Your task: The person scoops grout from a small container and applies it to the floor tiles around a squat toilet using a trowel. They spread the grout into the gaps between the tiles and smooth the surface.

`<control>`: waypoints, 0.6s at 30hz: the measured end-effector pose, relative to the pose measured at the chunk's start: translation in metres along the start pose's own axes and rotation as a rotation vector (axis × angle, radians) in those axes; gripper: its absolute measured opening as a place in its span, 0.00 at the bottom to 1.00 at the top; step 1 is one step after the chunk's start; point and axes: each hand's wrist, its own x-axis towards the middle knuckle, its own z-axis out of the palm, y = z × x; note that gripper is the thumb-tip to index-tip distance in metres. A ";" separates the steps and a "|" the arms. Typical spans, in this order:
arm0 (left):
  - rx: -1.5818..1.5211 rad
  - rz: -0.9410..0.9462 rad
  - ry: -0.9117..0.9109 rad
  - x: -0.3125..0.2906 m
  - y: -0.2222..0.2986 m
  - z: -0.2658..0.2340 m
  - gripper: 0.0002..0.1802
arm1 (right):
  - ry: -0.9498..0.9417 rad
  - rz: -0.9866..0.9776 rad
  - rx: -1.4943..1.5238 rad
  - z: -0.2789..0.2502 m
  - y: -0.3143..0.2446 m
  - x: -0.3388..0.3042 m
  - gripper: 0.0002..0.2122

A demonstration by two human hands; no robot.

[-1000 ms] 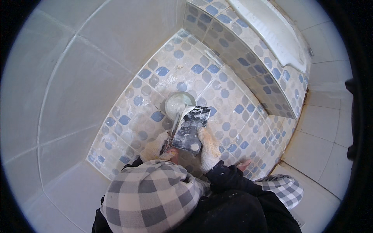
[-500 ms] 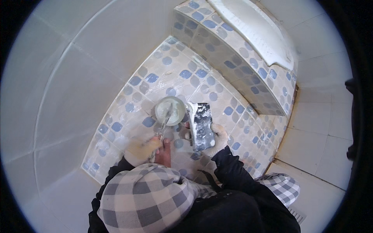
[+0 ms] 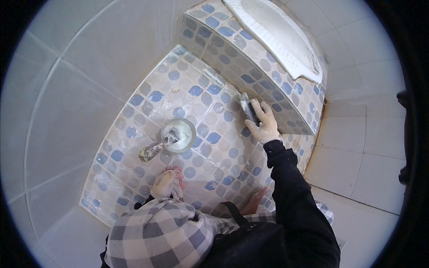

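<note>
Far L of bowl: grey tiled wall [image 3: 85, 85], pale joints. Just L of bowl & slightly nearer the person: crusted handle [image 3: 152, 151] of a hand tool, its other end inside the bowl, nobody's hand on it. Nearer than bowl, a bit L: checked cloth [image 3: 156, 232] over the person's knee; btwn that & bowl, L hand [image 3: 164, 184], gloved, fingers smeared, bent, off the bowl; can't tell how far open or if they've hold of anything. Bowl [image 3: 190, 143] itself: round, pale, w/ white paste [image 3: 179, 129] inside, on patterned tile floor [image 3: 214, 154] (blue/grey/beige shapes). R of bowl & nearer: bare foot [image 3: 254, 201], partly hidden. R of bowl & a bit beyond: black block [image 3: 253, 115], flat, white-smeared, tilted by the foot of the tiled step [image 3: 272, 96]; can't tell if it touches. R hand [image 3: 265, 126], gloved, also R of bowl, has hold of block: fingers spread partway over it, thumb apart on near side. Dark sleeve [image 3: 290, 178] R of bowl & nearer. Beyond bowl, well R: white squat pan [image 3: 277, 38] on top of step. Far R of bowl: pale tiles [image 3: 342, 152], brown-stained edge.
</note>
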 end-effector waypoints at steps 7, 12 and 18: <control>0.957 0.361 -0.120 0.009 0.011 0.020 0.29 | -0.071 -0.200 -0.400 0.026 -0.019 0.042 0.25; 1.081 0.514 -0.208 0.016 0.033 0.020 0.26 | -0.248 0.060 -0.507 0.021 -0.023 0.019 0.26; 1.201 0.526 -0.284 0.021 0.043 0.018 0.23 | -0.203 0.153 -0.529 -0.004 -0.049 0.011 0.27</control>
